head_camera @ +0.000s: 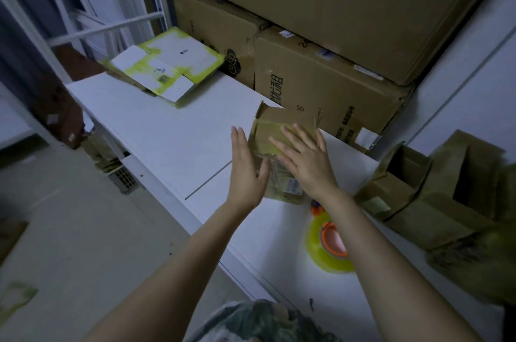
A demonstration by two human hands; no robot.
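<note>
A small brown cardboard box (268,135) with yellowish tape across its top lies on the white table (173,129). One flap stands up at its far end and a label shows at its near end. My left hand (247,168) is against the box's left side with straight fingers. My right hand (304,160) lies flat on the box's top, fingers spread. A roll of yellow tape on an orange dispenser (331,244) sits on the table just under my right forearm.
Large cardboard cartons (321,81) are stacked behind the table. A flattened white and green box (167,65) lies at the table's far left corner. Opened brown boxes (446,190) stand at the right. A white metal rack (106,28) and floor (69,230) lie to the left.
</note>
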